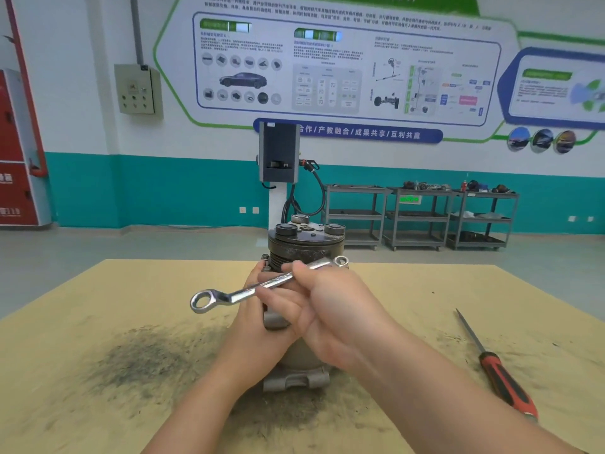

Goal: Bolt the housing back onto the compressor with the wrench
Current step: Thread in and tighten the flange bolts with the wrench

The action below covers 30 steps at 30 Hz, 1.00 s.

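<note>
While left hand [262, 309] steadies compressor [304, 247], right hand [330, 306] holds wrench [262, 285]

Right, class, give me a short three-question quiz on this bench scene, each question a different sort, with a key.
1. True or false: the right hand holds the wrench by its shaft, both ring ends free.
2. Which hand steadies the compressor? A) the left hand B) neither C) both
3. Fill in: the tool lying unused on the table, to the person's right, is a red-and-black-handled ____.

Key: 1 true; 2 A; 3 screwdriver.
</note>
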### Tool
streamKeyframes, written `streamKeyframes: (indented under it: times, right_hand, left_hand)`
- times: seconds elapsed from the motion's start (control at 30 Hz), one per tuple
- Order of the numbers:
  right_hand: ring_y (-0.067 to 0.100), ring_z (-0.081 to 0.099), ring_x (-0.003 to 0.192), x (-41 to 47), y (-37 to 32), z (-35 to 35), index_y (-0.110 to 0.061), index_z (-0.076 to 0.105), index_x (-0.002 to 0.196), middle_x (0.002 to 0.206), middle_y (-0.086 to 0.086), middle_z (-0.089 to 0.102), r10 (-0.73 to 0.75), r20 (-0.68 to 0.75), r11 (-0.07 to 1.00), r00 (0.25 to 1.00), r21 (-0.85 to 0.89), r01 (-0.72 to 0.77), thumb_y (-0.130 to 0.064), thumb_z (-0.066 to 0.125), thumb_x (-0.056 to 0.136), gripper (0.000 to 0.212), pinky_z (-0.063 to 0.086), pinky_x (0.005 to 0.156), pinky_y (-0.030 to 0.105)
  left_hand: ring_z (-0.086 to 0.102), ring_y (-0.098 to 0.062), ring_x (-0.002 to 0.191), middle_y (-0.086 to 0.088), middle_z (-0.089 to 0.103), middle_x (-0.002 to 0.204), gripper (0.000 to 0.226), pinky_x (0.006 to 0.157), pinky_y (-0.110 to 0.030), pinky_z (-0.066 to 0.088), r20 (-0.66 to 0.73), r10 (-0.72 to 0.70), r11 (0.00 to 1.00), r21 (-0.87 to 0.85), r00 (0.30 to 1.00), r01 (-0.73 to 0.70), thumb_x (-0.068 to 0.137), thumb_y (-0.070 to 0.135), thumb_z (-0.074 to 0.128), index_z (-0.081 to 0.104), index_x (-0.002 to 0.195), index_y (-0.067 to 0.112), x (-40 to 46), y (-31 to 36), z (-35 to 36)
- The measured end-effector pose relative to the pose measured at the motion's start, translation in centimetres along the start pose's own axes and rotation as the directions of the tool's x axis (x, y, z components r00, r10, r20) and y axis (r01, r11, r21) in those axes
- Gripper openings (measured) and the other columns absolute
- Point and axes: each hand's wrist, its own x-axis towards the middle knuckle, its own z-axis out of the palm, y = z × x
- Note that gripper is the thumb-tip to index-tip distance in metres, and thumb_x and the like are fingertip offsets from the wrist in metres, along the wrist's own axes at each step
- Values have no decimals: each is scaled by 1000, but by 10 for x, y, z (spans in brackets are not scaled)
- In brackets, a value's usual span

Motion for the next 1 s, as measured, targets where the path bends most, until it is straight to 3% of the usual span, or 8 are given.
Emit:
streamKeyframes:
  times: [0.07,0.1,0.2,0.27,0.6,0.77,0.9,1.0]
  right_hand:
    - [25,72,65,-13,-14,-11,5,54,101,75,17,73,-97,-9,986,995,-134,95,-12,42,103,21,61,63,32]
    - [22,71,62,-20,-21,-19,3,57,99,69,12,72,-134,-26,965,991,-229,125,-15,43,103,23,60,58,30]
    - [14,52,41,-34,-40,-48,-3,63,95,55,2,58,-157,-108,841,982,-536,75,-24,44,102,29,44,41,23]
    - [12,38,35,-35,-49,-62,-4,63,93,52,2,50,-126,-136,776,983,-631,12,-26,45,102,30,32,36,21]
    - [7,35,29,-25,-81,-79,4,64,95,54,4,48,235,-83,728,969,-645,-232,-19,56,94,25,27,28,15]
    - [5,34,29,-18,-101,-82,-2,61,93,53,0,44,368,-82,700,926,-631,-335,-23,58,85,23,23,29,13]
    - [9,44,31,-29,-74,-72,-2,59,85,54,3,51,333,-41,808,942,-503,-307,-18,58,87,16,30,27,15]
    - [22,65,46,-33,-37,-45,4,58,86,59,14,63,257,-41,941,966,-217,-259,-14,50,98,24,43,32,19]
  left_hand:
    - [54,-7,125,13,53,137,97,101,-34,51,11,-51,995,-85,999,52,65,60,78,28,146,48,-2,-4,0]
    - [51,-6,128,17,48,143,108,105,-40,47,5,-81,990,-115,997,81,58,65,82,17,144,62,-4,-3,-1]
    - [42,5,132,28,39,147,113,111,-41,41,-9,-78,987,-142,997,76,52,70,81,13,142,65,-4,-4,-1]
    - [39,7,133,30,36,148,113,113,-41,39,-8,-68,986,-153,998,65,53,69,79,13,145,62,-4,-3,0]
    - [38,7,134,28,36,149,113,114,-36,36,-12,-46,986,-160,999,43,54,65,77,14,147,56,-5,2,1]
    - [38,14,130,29,37,147,106,113,-34,36,-10,-39,989,-145,999,37,68,46,85,14,147,55,-6,-1,0]
    - [41,3,134,24,40,149,112,115,-42,37,-3,-40,986,-160,999,38,59,59,81,16,149,51,-5,1,1]
    - [44,-4,135,17,41,150,111,113,-43,40,-22,-21,989,-144,1000,18,61,52,85,17,149,52,-4,-6,2]
